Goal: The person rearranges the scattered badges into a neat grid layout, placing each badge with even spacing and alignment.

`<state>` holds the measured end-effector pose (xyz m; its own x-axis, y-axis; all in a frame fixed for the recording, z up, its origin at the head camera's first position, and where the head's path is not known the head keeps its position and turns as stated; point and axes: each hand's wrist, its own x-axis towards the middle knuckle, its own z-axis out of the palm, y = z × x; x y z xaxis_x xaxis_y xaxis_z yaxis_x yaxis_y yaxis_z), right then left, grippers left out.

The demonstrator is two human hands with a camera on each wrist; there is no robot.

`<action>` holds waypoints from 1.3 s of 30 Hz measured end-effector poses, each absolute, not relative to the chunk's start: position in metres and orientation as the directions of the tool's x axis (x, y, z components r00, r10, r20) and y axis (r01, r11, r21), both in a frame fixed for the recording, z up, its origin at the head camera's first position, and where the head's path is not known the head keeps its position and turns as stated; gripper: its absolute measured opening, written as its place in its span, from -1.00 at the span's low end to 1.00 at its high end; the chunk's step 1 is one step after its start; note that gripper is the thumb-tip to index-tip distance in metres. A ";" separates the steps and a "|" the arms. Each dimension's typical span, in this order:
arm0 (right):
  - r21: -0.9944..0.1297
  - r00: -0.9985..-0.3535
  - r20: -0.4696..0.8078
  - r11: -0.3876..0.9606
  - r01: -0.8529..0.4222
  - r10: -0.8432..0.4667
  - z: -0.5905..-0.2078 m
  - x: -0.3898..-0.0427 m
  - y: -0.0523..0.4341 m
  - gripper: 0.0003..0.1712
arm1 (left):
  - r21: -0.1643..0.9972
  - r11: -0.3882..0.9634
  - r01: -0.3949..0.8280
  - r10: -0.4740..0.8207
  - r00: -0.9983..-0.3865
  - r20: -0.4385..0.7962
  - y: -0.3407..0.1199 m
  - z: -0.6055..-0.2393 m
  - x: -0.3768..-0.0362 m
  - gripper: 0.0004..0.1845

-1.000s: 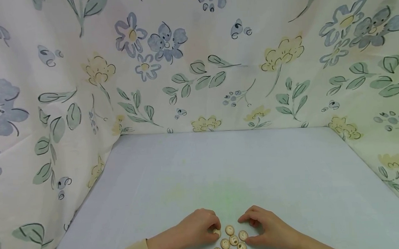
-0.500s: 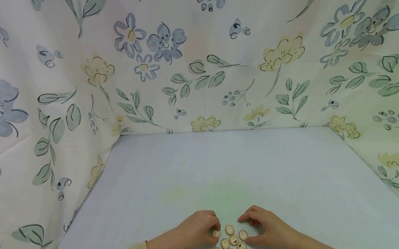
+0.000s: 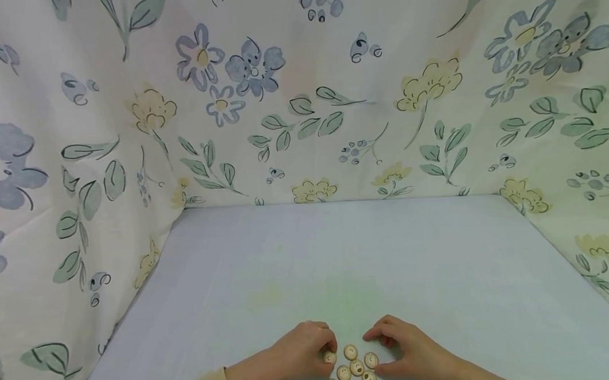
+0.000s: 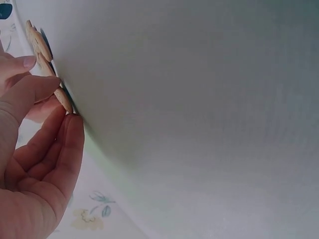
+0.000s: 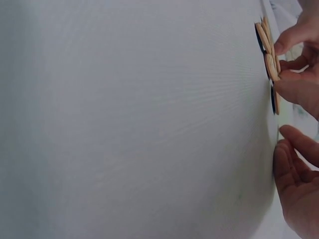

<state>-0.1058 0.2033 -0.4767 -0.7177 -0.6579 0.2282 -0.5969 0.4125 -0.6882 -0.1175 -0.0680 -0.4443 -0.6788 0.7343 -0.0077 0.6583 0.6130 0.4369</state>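
Observation:
Several small round wooden discs with faces drawn on them, such as the upper middle disc (image 3: 351, 352), lie flat in a cluster at the table's near edge. On the cluster's left, my left hand (image 3: 305, 350) holds a wooden disc (image 3: 330, 357) between thumb and fingertips. The left wrist view shows this wooden disc (image 4: 64, 99) edge-on, at the table surface. My right hand (image 3: 413, 348) is on the other side, its fingers bent and spread from the thumb. Its thumb tip is at the edge of a right-hand disc (image 3: 371, 360); whether it presses it I cannot tell.
A pale cloth-covered table (image 3: 338, 245) stretches away beyond both hands. Floral fabric (image 3: 299, 98) hangs at the back and on both sides. The lowest discs are cut off by the bottom of the head view.
The disc at my left fingers shows more of its face than a second ago, as the fingers shifted slightly. My right hand stays in place. The head view tilts very slightly.

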 end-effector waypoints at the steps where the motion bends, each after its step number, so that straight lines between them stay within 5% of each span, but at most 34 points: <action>1: -0.690 -0.720 0.223 0.415 -0.593 -0.657 -0.477 -0.106 0.203 -0.56 | 0.435 0.613 0.660 0.736 -0.677 -0.008 -0.068 -0.444 -0.118 -0.85; 16: -0.704 -0.734 0.198 0.427 -0.568 -0.650 -0.475 -0.108 0.204 -0.56 | 0.552 0.618 0.561 0.681 -0.732 -0.018 -0.071 -0.426 -0.160 -0.89; 30: -0.723 -0.735 0.179 0.420 -0.549 -0.653 -0.477 -0.110 0.203 -0.55 | 0.537 0.691 0.484 0.556 -0.830 0.032 -0.076 -0.429 -0.251 -0.86; 39: -0.731 -0.733 0.171 0.414 -0.543 -0.658 -0.479 -0.109 0.204 -0.57 | 0.523 0.747 0.410 0.501 -0.864 -0.039 -0.071 -0.432 -0.295 -0.92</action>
